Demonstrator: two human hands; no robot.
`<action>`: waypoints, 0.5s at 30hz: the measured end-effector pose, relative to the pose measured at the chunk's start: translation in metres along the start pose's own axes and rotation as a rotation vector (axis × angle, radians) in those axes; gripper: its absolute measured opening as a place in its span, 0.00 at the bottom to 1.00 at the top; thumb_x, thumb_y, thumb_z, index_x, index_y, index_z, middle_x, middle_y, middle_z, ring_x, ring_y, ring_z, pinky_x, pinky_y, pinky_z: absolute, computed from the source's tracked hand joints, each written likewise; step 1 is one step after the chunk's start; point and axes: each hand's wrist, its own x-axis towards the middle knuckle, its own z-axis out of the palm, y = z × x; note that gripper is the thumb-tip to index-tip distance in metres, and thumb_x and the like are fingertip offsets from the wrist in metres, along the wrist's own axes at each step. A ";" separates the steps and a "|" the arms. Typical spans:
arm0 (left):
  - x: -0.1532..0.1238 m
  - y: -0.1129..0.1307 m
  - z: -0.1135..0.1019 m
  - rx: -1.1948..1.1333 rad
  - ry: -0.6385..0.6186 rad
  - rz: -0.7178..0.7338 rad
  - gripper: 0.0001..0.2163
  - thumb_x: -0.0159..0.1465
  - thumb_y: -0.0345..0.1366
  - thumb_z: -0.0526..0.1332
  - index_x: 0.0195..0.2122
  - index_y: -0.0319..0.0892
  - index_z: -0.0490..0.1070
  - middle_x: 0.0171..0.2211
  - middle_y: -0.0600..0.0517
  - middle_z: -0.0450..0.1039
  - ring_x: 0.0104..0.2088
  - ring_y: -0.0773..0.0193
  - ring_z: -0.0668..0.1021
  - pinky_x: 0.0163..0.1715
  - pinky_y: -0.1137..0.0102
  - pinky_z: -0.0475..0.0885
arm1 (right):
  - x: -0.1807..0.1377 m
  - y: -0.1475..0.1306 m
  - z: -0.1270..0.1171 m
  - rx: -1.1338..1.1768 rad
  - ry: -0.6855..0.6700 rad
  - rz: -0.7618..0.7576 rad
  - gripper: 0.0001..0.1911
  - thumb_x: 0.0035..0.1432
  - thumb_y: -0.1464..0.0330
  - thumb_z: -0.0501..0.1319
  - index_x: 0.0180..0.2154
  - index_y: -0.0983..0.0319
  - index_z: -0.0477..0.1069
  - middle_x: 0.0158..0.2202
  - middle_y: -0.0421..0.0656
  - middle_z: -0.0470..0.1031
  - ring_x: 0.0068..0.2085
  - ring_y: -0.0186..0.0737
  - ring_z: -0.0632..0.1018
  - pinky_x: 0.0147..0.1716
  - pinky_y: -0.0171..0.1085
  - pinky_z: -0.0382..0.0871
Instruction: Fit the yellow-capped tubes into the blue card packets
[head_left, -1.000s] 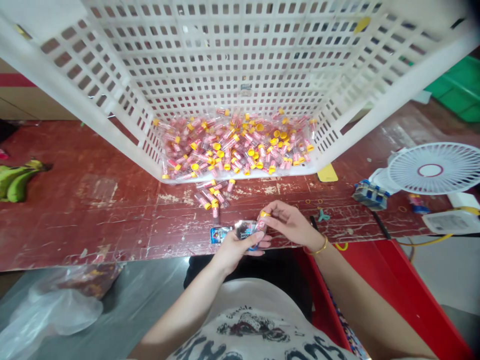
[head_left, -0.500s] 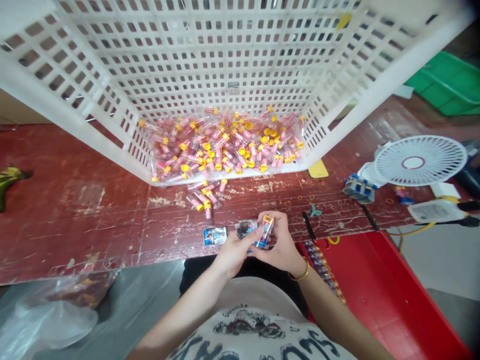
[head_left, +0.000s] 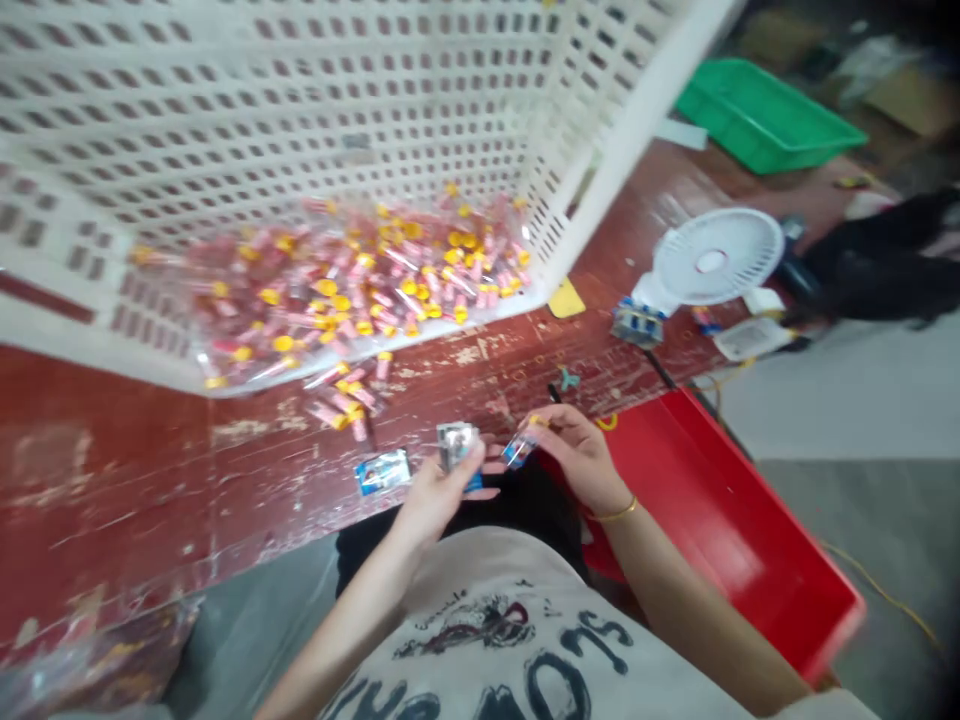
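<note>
My left hand (head_left: 435,492) grips a small stack of silver-and-blue printed packets (head_left: 456,446), the thumb lying across them. Just to its right, my right hand (head_left: 589,462) pinches a small blue-printed packet (head_left: 519,449) with a yellow end, held apart from the stack. Motion blur hides whether a tube is inside it. Another silver-and-blue packet (head_left: 383,471) lies flat on the red table left of my left hand. Beyond it is a loose group of clear tubes (head_left: 360,393) with yellow caps and pink contents.
A large white plastic crate (head_left: 352,150) on its side holds many yellow-capped tubes, its opening facing me. On the worn red table (head_left: 262,450) to the right are a white fan (head_left: 709,262) and a green tray (head_left: 765,115). A red bin (head_left: 720,510) sits below the table edge.
My hands have separated; the right one has drawn the yellow-ended packet away from the stack in the left. The view has turned right, showing more of the red bin.
</note>
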 end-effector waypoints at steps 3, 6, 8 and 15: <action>0.003 -0.003 0.004 0.056 -0.050 -0.043 0.21 0.56 0.42 0.66 0.49 0.39 0.71 0.47 0.42 0.75 0.46 0.51 0.78 0.38 0.60 0.78 | -0.037 0.040 -0.099 -0.322 0.619 0.168 0.15 0.53 0.57 0.62 0.37 0.61 0.67 0.35 0.41 0.74 0.37 0.37 0.76 0.40 0.40 0.72; 0.010 -0.010 0.008 0.122 -0.099 -0.045 0.23 0.57 0.40 0.65 0.53 0.41 0.68 0.49 0.43 0.74 0.48 0.51 0.76 0.38 0.61 0.78 | -0.114 0.075 -0.195 -0.514 0.978 0.374 0.15 0.57 0.59 0.60 0.37 0.65 0.67 0.34 0.45 0.73 0.38 0.40 0.75 0.39 0.41 0.72; 0.013 -0.014 0.012 0.190 -0.121 -0.068 0.23 0.58 0.40 0.64 0.54 0.42 0.66 0.49 0.43 0.74 0.47 0.51 0.77 0.33 0.64 0.79 | -0.169 0.092 -0.230 -0.557 1.036 0.519 0.13 0.60 0.62 0.59 0.39 0.66 0.68 0.37 0.45 0.73 0.37 0.39 0.75 0.38 0.41 0.72; 0.013 -0.015 0.025 0.274 -0.109 -0.070 0.21 0.58 0.42 0.63 0.52 0.42 0.68 0.47 0.45 0.75 0.42 0.55 0.77 0.23 0.69 0.77 | -0.241 0.151 -0.230 -0.518 0.788 0.875 0.13 0.62 0.64 0.58 0.47 0.62 0.68 0.45 0.45 0.72 0.42 0.38 0.76 0.39 0.40 0.74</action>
